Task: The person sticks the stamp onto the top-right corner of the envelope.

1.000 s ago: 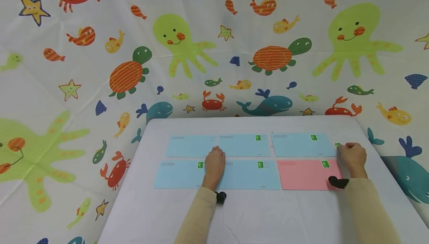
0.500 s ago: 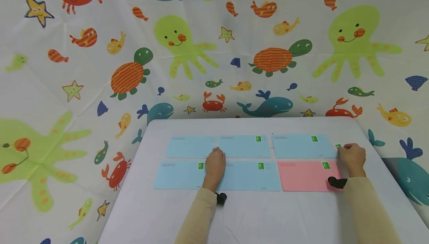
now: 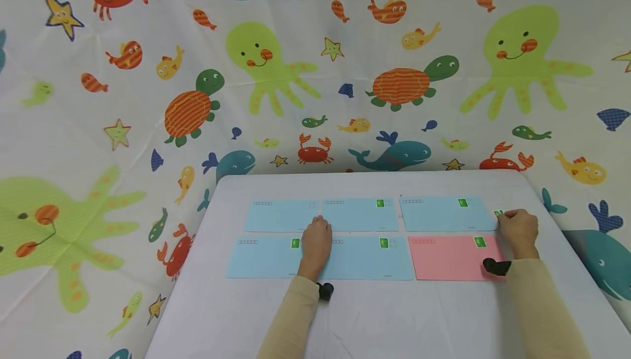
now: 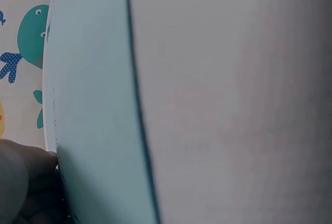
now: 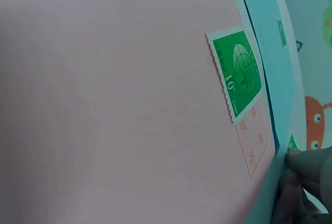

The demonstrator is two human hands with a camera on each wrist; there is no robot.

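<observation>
My right hand (image 3: pixel 518 233) pinches a small green stamp (image 3: pixel 498 213) at the right end of the top-right blue envelope (image 3: pixel 439 219). In the right wrist view, fingertips (image 5: pixel 307 163) cover most of this stamp. Below lies a pink envelope (image 3: pixel 451 260), with another green stamp (image 5: pixel 239 73) in its upper right corner. My left hand (image 3: pixel 316 244) rests among the blue envelopes, its fingertips at the lower right corner of the top-left one (image 3: pixel 278 216). That envelope shows no stamp. In the left wrist view the left hand (image 4: pixel 28 164) is mostly cut off.
Two rows of envelopes lie on the white table (image 3: pixel 379 320). The top-middle (image 3: pixel 355 216), lower-left (image 3: pixel 261 260) and lower-middle (image 3: pixel 365 263) ones are blue and bear green stamps. A sea-animal cloth (image 3: pixel 296 90) hangs behind the table.
Both hands stay nearly in place. The pinched stamp has shifted very slightly to the right. The left part of the patterned cloth has drifted right in the head view.
</observation>
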